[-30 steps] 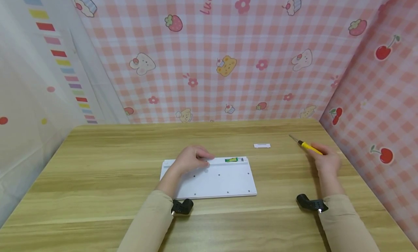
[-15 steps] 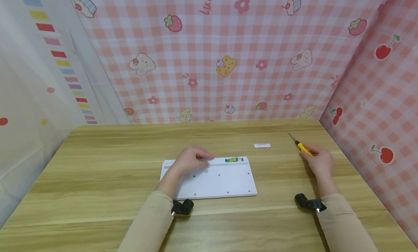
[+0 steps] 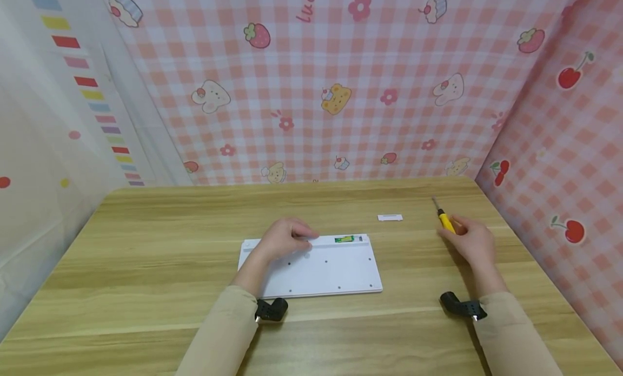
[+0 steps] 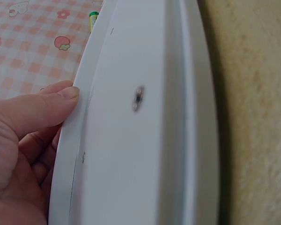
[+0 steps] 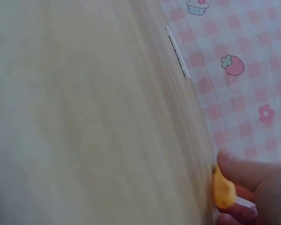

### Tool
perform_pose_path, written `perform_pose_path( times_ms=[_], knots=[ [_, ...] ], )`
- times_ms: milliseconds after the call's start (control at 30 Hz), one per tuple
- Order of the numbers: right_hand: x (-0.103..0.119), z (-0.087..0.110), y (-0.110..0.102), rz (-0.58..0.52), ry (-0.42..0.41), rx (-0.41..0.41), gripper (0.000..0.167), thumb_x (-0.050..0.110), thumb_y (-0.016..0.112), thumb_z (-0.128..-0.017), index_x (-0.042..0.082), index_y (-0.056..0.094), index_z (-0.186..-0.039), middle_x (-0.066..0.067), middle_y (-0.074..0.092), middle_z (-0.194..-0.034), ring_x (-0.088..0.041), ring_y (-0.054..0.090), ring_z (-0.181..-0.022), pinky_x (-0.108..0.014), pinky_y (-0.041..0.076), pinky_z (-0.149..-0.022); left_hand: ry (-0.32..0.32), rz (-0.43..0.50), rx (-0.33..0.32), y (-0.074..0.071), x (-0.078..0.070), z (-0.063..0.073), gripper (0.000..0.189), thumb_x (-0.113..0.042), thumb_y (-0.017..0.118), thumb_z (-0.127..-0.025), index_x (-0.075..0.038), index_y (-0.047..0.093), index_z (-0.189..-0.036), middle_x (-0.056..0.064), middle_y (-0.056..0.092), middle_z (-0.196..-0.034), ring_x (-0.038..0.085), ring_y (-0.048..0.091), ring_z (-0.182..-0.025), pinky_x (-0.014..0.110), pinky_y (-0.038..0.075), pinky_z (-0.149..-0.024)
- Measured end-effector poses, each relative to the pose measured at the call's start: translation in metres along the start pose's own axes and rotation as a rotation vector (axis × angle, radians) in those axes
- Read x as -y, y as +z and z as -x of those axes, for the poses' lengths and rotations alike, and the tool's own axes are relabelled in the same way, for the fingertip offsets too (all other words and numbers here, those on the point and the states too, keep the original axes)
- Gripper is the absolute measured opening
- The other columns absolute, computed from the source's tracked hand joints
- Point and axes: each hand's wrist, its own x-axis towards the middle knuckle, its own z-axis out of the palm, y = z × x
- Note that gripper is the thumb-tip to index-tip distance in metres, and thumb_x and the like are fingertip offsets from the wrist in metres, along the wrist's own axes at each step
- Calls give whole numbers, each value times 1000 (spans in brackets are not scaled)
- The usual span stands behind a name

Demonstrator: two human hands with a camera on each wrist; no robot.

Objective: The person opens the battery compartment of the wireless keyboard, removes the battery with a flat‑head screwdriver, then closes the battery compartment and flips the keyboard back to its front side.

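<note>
A white keyboard (image 3: 321, 273) lies with its underside up, dotted with several dark screw holes. My left hand (image 3: 284, 238) grips its far edge, thumb on the raised strip and fingers behind it, as the left wrist view shows. A green battery (image 3: 344, 238) sits in the slot at the strip's right end. At the right, my right hand (image 3: 473, 243) holds a screwdriver (image 3: 445, 221) by its yellow handle between thumb and fingers. Its thin shaft points away toward the back of the table. The handle's rear end is hidden by the hand in the head view.
A small white battery cover (image 3: 390, 217) lies on the wooden table (image 3: 146, 268) between the keyboard and the screwdriver. Pink checked cloth (image 3: 370, 57) hangs along the back, and more cloth borders the right side.
My right hand has shifted left with the screwdriver, and its shaft has swung to point more straight away from me. The left hand and the keyboard stay where they were.
</note>
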Motion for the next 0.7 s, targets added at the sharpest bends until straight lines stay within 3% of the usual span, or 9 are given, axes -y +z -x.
perform_pose_path(
  times_ms=[233,333,467,700],
  knots=[
    [14,9,-27,-11,1,276,82,44,62,-96,-13,31,-146,-37,53,-126,-52,50,-114,-61,41,-94,-8,-1,-5,1,0,1,25,-1,78,-81,-11,79,-104,2,70,-107,16,63,-96,33,52,-87],
    [19,14,-36,-18,27,346,84,47,58,-98,-13,27,-148,-38,48,-134,-54,44,-121,-63,38,-97,-5,-1,-4,1,0,1,25,-1,78,-81,-11,79,-103,3,70,-107,17,63,-97,33,52,-87],
    [28,19,-43,-22,9,366,80,47,56,-99,-10,30,-149,-36,45,-139,-53,44,-124,-63,39,-97,-6,1,-2,1,-1,2,25,-1,78,-81,-11,79,-103,3,70,-108,18,63,-98,34,51,-88],
    [64,26,-34,-121,-193,295,59,29,67,-96,-5,50,-141,-27,59,-130,-42,58,-114,-55,47,-92,-19,5,-8,0,-2,2,25,-1,78,-81,-12,79,-104,2,70,-107,17,63,-97,34,52,-88]
  ],
)
